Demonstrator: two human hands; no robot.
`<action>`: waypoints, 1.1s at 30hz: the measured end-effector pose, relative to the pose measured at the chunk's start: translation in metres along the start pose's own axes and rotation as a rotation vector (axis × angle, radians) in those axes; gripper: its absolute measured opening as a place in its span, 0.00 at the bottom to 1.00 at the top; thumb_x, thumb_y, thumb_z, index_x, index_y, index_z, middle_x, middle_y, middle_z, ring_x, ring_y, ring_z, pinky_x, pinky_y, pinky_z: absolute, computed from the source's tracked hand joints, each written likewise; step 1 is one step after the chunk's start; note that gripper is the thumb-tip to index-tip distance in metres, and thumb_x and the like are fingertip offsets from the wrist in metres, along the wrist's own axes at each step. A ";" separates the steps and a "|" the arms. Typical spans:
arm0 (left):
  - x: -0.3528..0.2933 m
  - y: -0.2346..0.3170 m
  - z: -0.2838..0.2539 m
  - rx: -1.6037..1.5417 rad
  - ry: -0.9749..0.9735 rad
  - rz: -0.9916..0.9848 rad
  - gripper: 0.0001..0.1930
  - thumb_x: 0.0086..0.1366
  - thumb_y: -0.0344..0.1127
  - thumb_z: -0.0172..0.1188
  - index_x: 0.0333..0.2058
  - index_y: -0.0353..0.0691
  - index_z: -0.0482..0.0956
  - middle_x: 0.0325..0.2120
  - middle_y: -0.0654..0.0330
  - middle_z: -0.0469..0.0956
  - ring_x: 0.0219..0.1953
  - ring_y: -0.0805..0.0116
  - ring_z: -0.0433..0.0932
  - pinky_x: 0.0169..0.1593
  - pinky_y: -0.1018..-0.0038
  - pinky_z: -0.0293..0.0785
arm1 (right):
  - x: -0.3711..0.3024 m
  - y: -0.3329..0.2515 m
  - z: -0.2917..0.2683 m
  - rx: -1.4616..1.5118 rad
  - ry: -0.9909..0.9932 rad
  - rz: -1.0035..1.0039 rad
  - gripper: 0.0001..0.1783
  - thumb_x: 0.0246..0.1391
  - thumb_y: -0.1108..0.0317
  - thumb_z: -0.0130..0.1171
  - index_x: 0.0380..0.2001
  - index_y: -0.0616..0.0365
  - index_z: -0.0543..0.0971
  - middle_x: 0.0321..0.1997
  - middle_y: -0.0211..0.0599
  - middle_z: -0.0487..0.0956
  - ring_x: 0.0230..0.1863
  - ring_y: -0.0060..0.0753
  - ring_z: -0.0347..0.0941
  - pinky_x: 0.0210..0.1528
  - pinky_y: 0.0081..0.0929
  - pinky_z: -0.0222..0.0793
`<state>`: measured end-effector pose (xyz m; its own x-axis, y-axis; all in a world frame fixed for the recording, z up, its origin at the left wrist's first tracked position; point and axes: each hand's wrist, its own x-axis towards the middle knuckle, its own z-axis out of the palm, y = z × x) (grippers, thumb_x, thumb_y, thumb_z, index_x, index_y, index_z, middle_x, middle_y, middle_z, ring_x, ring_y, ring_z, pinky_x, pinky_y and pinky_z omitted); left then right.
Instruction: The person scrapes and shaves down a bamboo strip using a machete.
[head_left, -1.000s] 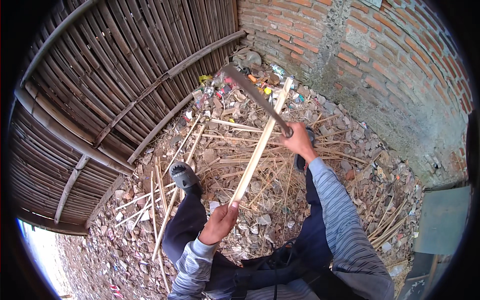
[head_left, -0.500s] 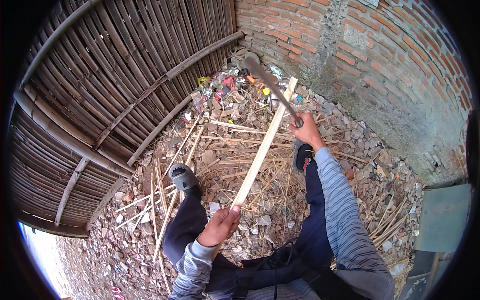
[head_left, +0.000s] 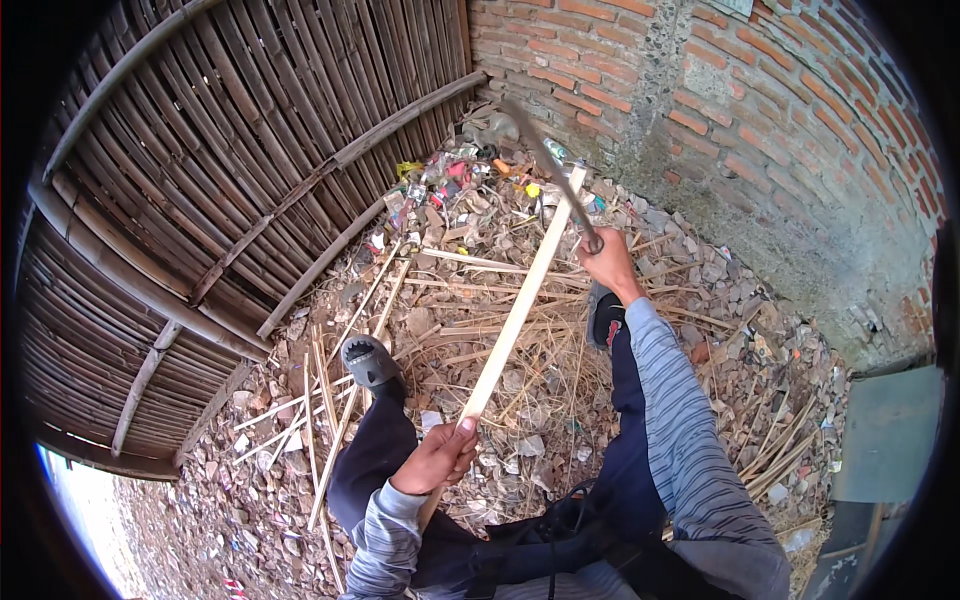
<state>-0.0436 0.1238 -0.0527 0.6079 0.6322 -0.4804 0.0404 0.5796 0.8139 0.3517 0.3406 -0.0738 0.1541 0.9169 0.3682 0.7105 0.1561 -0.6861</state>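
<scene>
My left hand is closed around the lower part of a long, flat, pale bamboo strip, its thumb lying on top. The strip slants up and away to the right, and its far end stands out over the rubble. My right hand grips a long, dark, machete-like blade by its near end. That blade points up and to the left, passing over the strip's far end in this view. Its tip is smeared by motion, and I cannot tell whether it touches the strip.
Split bamboo pieces and straw litter the stony ground between and beside my shoes. Coloured rubbish lies in the far corner. A bamboo-slat wall rises at left, a brick wall at right, with a grey-green panel nearby.
The blade in my right hand has swung a little to the right at its far end. The strip's far end has dropped slightly toward me; both hands keep their grip.
</scene>
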 end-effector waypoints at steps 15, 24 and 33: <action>-0.001 -0.011 0.004 0.029 -0.094 0.015 0.25 0.83 0.57 0.40 0.28 0.48 0.62 0.14 0.71 0.58 0.12 0.80 0.55 0.16 0.79 0.52 | 0.019 0.058 -0.006 0.027 0.255 -0.006 0.11 0.48 0.69 0.69 0.22 0.63 0.77 0.17 0.37 0.76 0.20 0.35 0.75 0.29 0.38 0.70; 0.009 -0.001 0.014 0.185 0.096 0.052 0.26 0.82 0.58 0.44 0.30 0.45 0.70 0.15 0.71 0.63 0.12 0.81 0.60 0.17 0.78 0.59 | 0.001 0.093 -0.026 0.960 0.255 0.726 0.12 0.54 0.68 0.64 0.20 0.47 0.72 0.16 0.16 0.64 0.14 0.16 0.57 0.18 0.23 0.54; 0.010 -0.017 0.029 0.432 0.232 0.185 0.23 0.82 0.55 0.48 0.37 0.41 0.76 0.16 0.73 0.63 0.13 0.82 0.60 0.18 0.78 0.58 | -0.057 -0.051 -0.023 1.190 -0.101 0.640 0.22 0.62 0.50 0.70 0.45 0.58 0.82 0.17 0.12 0.61 0.14 0.11 0.56 0.17 0.18 0.55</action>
<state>-0.0155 0.1057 -0.0619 0.4466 0.8295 -0.3353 0.3021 0.2129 0.9292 0.3226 0.2723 -0.0452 0.1442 0.9627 -0.2291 -0.4938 -0.1306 -0.8597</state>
